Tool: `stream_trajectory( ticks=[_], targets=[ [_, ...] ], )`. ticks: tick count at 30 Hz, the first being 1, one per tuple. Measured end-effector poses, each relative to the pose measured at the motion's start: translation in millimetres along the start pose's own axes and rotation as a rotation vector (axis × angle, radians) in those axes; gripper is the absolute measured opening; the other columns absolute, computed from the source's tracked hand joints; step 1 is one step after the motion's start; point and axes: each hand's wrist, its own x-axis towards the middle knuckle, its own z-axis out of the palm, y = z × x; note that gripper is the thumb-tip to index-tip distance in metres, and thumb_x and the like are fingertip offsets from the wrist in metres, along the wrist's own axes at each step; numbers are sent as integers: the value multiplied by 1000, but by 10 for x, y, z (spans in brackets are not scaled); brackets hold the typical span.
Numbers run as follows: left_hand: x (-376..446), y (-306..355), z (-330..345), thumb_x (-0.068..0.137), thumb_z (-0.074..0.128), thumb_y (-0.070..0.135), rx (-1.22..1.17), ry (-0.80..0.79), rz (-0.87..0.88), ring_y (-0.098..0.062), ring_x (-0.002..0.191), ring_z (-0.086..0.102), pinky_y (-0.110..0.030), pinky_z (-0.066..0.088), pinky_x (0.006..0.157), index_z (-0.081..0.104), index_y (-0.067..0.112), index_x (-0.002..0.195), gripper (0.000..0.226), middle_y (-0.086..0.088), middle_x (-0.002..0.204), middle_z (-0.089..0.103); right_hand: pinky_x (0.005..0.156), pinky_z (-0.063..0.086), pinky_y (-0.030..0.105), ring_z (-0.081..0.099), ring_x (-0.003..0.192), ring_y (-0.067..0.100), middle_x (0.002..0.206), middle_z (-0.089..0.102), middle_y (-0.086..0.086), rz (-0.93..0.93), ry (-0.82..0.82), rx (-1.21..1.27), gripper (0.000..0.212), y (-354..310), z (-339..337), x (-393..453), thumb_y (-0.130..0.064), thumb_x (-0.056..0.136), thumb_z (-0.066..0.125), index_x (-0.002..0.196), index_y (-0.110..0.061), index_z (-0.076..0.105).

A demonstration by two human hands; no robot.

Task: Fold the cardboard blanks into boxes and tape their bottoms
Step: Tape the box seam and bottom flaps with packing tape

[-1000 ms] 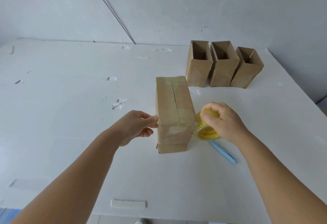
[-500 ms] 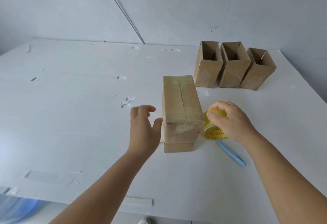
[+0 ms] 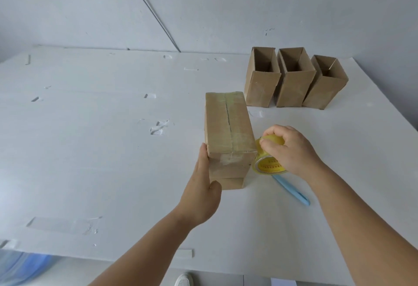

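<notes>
A folded cardboard box (image 3: 226, 132) stands upside down in the middle of the white table (image 3: 113, 150), its taped bottom seam facing up. My left hand (image 3: 202, 186) lies flat against the box's left side, fingers straight, thumb at the near face. My right hand (image 3: 287, 148) grips a yellow roll of clear tape (image 3: 267, 164) that stands on the table against the box's right near corner. Three finished boxes (image 3: 294, 80) stand open-topped in a row at the back right.
A light blue cutter (image 3: 291, 190) lies on the table just right of the tape roll, under my right wrist. Bits of old tape are stuck across the table's left half. The table's near edge runs along the bottom, the wall behind.
My left hand let go of the box's left edge, lifted away open, and now lies flat against the box's left side. The right hand stayed on the tape roll.
</notes>
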Motion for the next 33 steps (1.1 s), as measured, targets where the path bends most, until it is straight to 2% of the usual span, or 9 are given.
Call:
stream_trajectory(
  ticks=[5, 8, 10, 15, 17, 20, 26, 29, 33],
  targets=[
    [7, -120, -35, 83, 42, 0, -24, -117, -117, -9, 123, 41, -1, 33, 86, 23, 30, 139, 67, 17, 135, 42, 83, 44, 35, 49, 97, 21, 99, 53, -2, -6, -3, -35, 5, -21, -10, 5, -35, 84, 59, 88, -34, 62],
    [-3, -35, -98, 92, 50, 10, -22, -51, -81, 7, 140, 7, 1, 12, 100, -9, 27, 150, 85, 26, 151, 3, 83, 44, 35, 49, 98, 21, 99, 53, -2, -6, -4, -35, 7, -40, -9, 8, -36, 84, 59, 89, -34, 62],
    [27, 19, -82, 93, 54, 14, -26, -32, -1, 9, 141, 2, -3, 13, 105, -19, 24, 149, 93, 24, 155, -4, 84, 44, 36, 49, 98, 22, 100, 53, -1, -4, -8, -57, 7, -47, -2, 11, -36, 84, 59, 90, -33, 62],
    [67, 214, -198, 92, 59, 31, 10, -71, 96, 24, 120, 34, -4, 35, 94, 18, 46, 133, 60, 30, 131, 39, 86, 44, 37, 49, 99, 23, 100, 53, 2, -17, -3, -77, 4, -53, -14, 5, -36, 84, 59, 88, -34, 60],
    [112, 291, -305, 84, 52, 60, 159, -91, 91, 3, 139, 26, -22, 29, 112, 19, 32, 144, 74, 17, 151, 26, 87, 44, 38, 49, 99, 24, 100, 53, 2, -28, -14, -81, 4, -63, -17, 15, -36, 84, 59, 88, -35, 60],
    [322, 459, -376, 80, 35, 72, 623, -69, 241, -10, 145, -18, -34, -3, 116, -10, 20, 152, 99, 7, 158, -17, 89, 44, 41, 49, 101, 25, 99, 53, 3, -33, -13, -84, 7, -84, -23, 27, -38, 83, 59, 89, -36, 61],
    [989, 786, -204, 91, 38, 63, 1089, -438, 491, -13, 147, -12, -45, -6, 117, 17, 22, 152, 77, 3, 161, 7, 90, 44, 44, 50, 100, 25, 97, 53, 4, -64, -26, -95, 18, -63, -50, 27, -39, 85, 56, 99, -31, 64],
    [1147, 730, -124, 87, 38, 69, 1092, -496, 520, -11, 148, -2, -41, 1, 118, 24, 22, 150, 80, 7, 157, 22, 84, 42, 29, 51, 102, 12, 107, 53, -7, -32, -15, 51, 27, 64, -70, -3, -41, 88, 56, 114, -33, 58],
    [1182, 578, -153, 78, 16, 80, 1040, -420, 597, -11, 146, 8, -40, 8, 116, 33, 32, 145, 84, 14, 147, 38, 84, 47, 29, 59, 100, 14, 108, 62, -4, 222, 95, 722, 38, 342, 33, -126, -54, 79, 62, 109, -31, 58]
  ],
)
